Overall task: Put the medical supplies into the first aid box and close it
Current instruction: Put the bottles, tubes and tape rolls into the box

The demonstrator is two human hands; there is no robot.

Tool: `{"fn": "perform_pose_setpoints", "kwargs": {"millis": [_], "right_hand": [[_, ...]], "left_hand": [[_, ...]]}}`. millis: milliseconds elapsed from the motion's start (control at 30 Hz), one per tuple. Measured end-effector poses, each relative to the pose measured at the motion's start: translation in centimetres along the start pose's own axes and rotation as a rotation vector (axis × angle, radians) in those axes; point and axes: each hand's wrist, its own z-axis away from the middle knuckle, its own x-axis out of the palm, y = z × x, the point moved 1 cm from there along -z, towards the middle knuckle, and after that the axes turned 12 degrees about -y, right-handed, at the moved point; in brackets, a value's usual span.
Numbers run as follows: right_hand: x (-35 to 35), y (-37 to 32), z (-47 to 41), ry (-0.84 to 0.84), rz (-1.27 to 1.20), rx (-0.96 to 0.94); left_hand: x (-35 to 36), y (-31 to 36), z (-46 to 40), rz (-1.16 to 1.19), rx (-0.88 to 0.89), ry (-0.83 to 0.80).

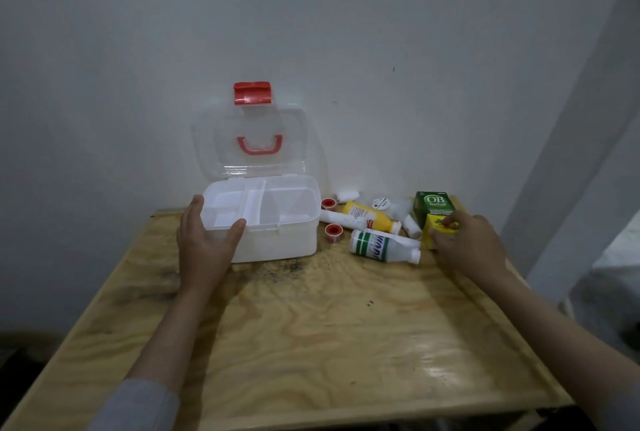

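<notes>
Head view: my right hand point(467, 243) curls its fingers point(450, 222) round the upright green-and-yellow carton point(434, 209), while the open first aid box point(277, 240) sits on the worktop point(311, 344) well left of those fingers, my left hand point(204, 243) spread straight-fingered against its near corner.

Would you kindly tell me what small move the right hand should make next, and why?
Probably lift the OB Herbal carton and carry it left into the first aid box: the right hand grips it, the clear lid stands open, and the left hand rests on the box's corner.
</notes>
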Motion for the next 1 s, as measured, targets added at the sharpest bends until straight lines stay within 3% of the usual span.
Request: {"fn": "perform_pose_setpoints", "kwargs": {"millis": [400,633,1000], "right_hand": [[-5.8,-5.2,1.6,0.284,-0.269,-0.366],[-4.4,-14.0,1.8,-0.015,-0.457,-0.535],[1.7,-22.0,-1.4,-0.359,-0.016,-0.589]], "left_hand": [[0.3,-0.6,-0.3,0.026,0.052,0.017],[0.1,-0.2,-0.1,0.029,0.042,0.002],[0.1,-0.3,-0.2,0.047,0.047,0.005]]}}
